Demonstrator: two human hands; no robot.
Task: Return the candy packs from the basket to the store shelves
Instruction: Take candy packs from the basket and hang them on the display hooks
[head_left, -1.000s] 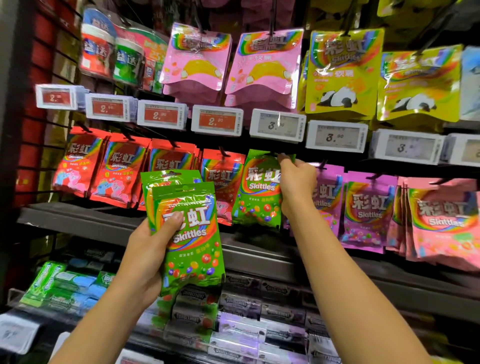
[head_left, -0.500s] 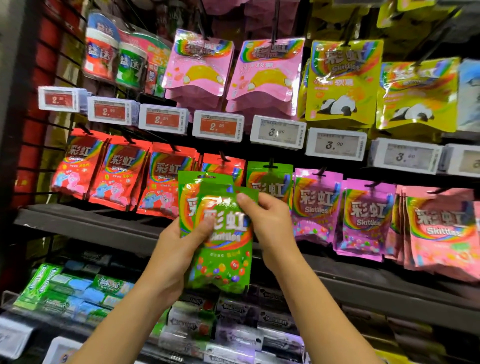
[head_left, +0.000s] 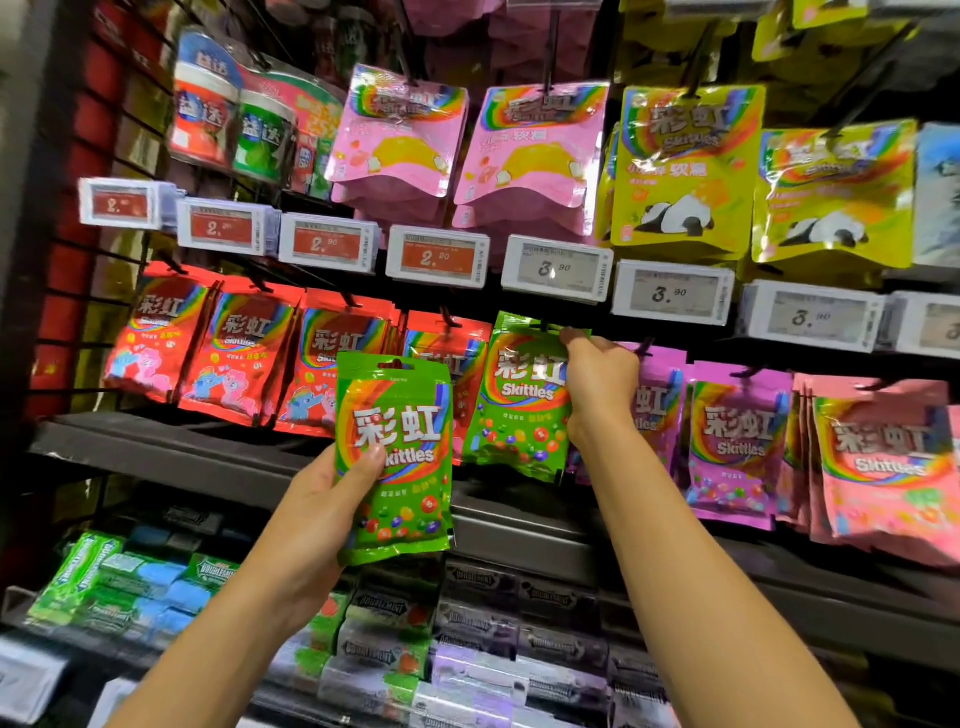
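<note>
My left hand (head_left: 317, 512) grips a green Skittles pack (head_left: 396, 457) by its left edge, thumb across the front, in front of the middle shelf row. My right hand (head_left: 597, 384) pinches the top right of a second green Skittles pack (head_left: 514, 395) up at the hook under the price tags. That pack hangs between the red packs (head_left: 244, 353) and the purple packs (head_left: 737, 441). The basket is out of view.
Pink pouches (head_left: 530, 156) and yellow panda pouches (head_left: 685, 166) hang on the top row above a strip of price tags (head_left: 436, 257). Gum boxes (head_left: 467, 639) fill the low shelf under a dark shelf edge (head_left: 156, 447). Pink packs (head_left: 883, 467) hang far right.
My right hand took one green pack from the pair in my left hand and lifted it up to the hook. My left hand now holds a single pack, lower.
</note>
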